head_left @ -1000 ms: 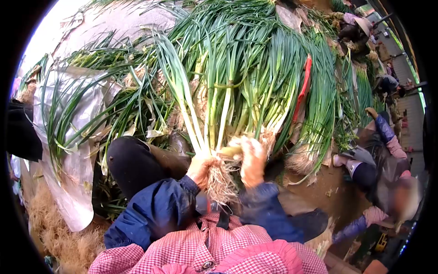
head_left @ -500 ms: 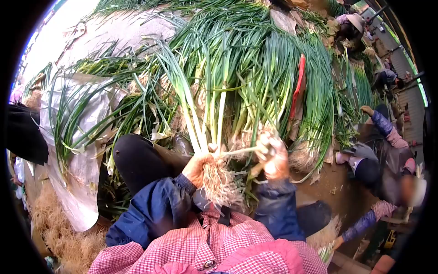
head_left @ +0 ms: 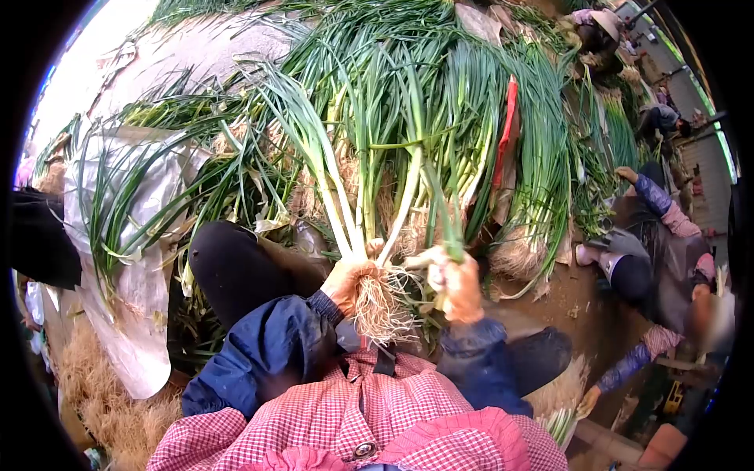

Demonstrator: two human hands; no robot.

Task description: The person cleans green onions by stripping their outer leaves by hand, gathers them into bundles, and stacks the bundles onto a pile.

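My left hand (head_left: 345, 284) is wrapped round the white stalks of several long green onions (head_left: 328, 188), just above their roots. Their pale roots (head_left: 382, 306) hang down beside it, over my lap. To the right, my right hand (head_left: 458, 284) is closed on a green leafy piece (head_left: 448, 224) that rises from its fingers; the piece is partly blurred. A pale stalk end shows between the two hands. Beyond both hands lies a wide heap of green onions (head_left: 463, 102), roots toward me.
A red strip (head_left: 506, 129) lies on the heap. At left are a plastic sheet (head_left: 129, 314) and a pile of loose roots (head_left: 110, 392). On the right, a person (head_left: 667, 259) reaches toward another root bundle (head_left: 561, 396). More people (head_left: 598, 39) are farther back.
My right hand has pulled away from the bundle to the right and now grips a green leafy piece. My left hand has kept its hold. The co-worker's lower hand has come to the root bundle.
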